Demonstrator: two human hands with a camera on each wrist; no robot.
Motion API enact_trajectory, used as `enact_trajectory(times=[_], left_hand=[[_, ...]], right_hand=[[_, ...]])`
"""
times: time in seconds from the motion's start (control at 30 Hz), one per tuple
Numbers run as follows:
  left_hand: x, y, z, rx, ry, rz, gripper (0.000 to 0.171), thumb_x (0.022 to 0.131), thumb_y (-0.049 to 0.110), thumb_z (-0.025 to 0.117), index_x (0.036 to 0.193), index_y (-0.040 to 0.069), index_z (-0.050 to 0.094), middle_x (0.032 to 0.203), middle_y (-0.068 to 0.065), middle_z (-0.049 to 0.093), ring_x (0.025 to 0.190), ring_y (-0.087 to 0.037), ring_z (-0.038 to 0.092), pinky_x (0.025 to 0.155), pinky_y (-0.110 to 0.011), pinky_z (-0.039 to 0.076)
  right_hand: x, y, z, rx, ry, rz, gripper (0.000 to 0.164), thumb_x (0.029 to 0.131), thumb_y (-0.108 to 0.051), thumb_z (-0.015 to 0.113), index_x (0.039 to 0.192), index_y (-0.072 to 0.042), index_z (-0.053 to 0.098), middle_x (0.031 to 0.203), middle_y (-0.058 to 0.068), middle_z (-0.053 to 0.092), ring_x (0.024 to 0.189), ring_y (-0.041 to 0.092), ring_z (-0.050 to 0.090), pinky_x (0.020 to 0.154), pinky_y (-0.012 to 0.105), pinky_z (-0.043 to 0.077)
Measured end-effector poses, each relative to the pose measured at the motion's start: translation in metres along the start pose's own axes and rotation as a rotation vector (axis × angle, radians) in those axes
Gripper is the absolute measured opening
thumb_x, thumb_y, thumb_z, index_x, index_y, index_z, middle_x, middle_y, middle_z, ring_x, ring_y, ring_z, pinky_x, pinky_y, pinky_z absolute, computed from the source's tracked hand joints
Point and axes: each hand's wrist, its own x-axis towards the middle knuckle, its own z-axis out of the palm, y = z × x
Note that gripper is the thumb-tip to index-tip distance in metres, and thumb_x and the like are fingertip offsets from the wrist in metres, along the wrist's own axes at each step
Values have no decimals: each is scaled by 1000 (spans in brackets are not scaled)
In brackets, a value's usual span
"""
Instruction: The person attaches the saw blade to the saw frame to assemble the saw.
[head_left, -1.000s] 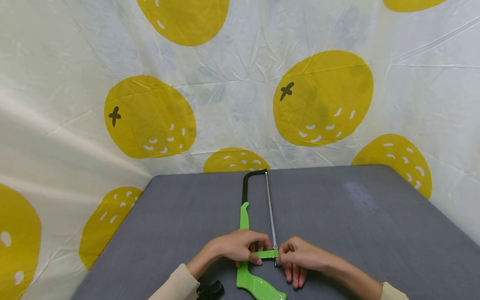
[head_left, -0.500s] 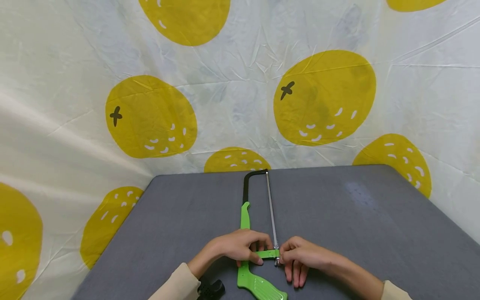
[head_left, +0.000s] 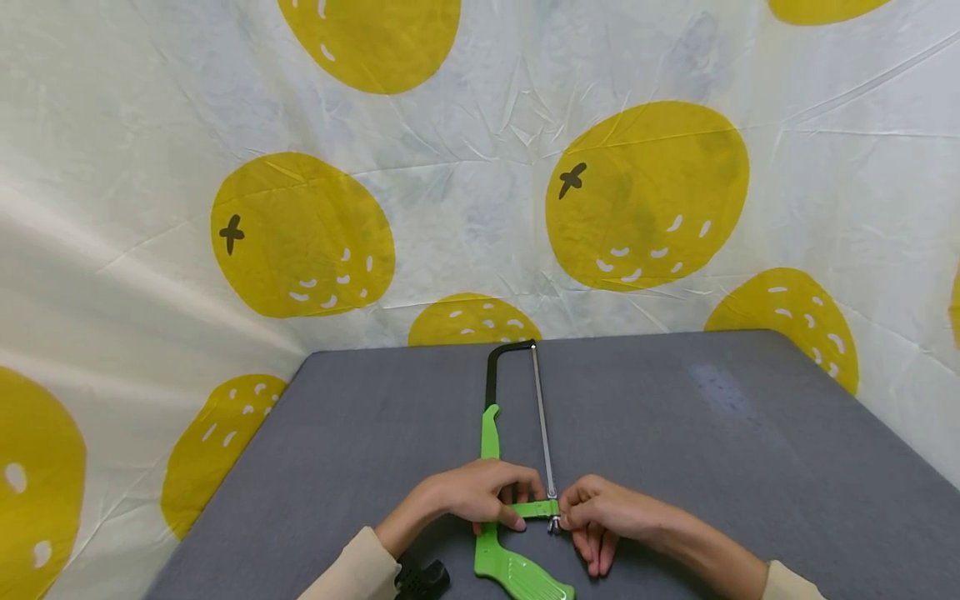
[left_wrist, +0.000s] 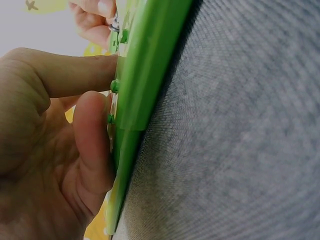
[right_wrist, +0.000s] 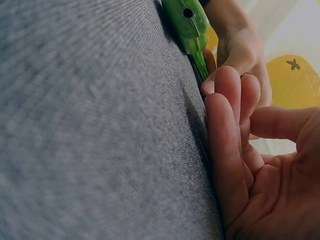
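A hacksaw (head_left: 489,433) with a green handle, black front bow and thin silver blade (head_left: 542,417) lies flat on the grey table, its bow pointing away from me. My left hand (head_left: 480,492) holds the green frame near its short cross arm, and in the left wrist view its thumb and fingers bear on the green side (left_wrist: 150,65). At the near end of the blade, the thumb and index finger of my right hand (head_left: 603,508) pinch at a small silver wing nut (head_left: 554,525), partly covered by the fingertips. The other right fingers hang down beside it.
The grey cloth-covered table (head_left: 675,433) ends at a white curtain (head_left: 465,217) printed with yellow fruit, at the back and sides. A black object (head_left: 423,578) sits by the left sleeve, partly hidden. A pale patch (head_left: 718,387) marks the cloth at right.
The silver wing nut has turned slightly and shows wider, with small shifts of the right fingertips. The left hand and the hacksaw keep their places.
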Motion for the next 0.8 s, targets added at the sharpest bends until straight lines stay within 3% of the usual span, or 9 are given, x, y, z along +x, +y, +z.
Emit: enact_trajectory(times=[0.33,0.8], left_hand=[[3,0,1,-17,-2,1,26,96,11,73,118,23,67,87,8,60,49,-8,54,45,-34,54],[0,1,2,-1,5,13,26,95,11,73,118,23,67,87,8,60,49,-8,54,45,-34,54]], right_hand=[[-3,0,-2,3,44,21,21,95,-10,54,89,6,66,63,3,66,54,11,71,48,24,56],[-1,0,-1,10,18,3,22,95,-8,56,85,11,61,61,-2,63,54,9,71,48,23,55]])
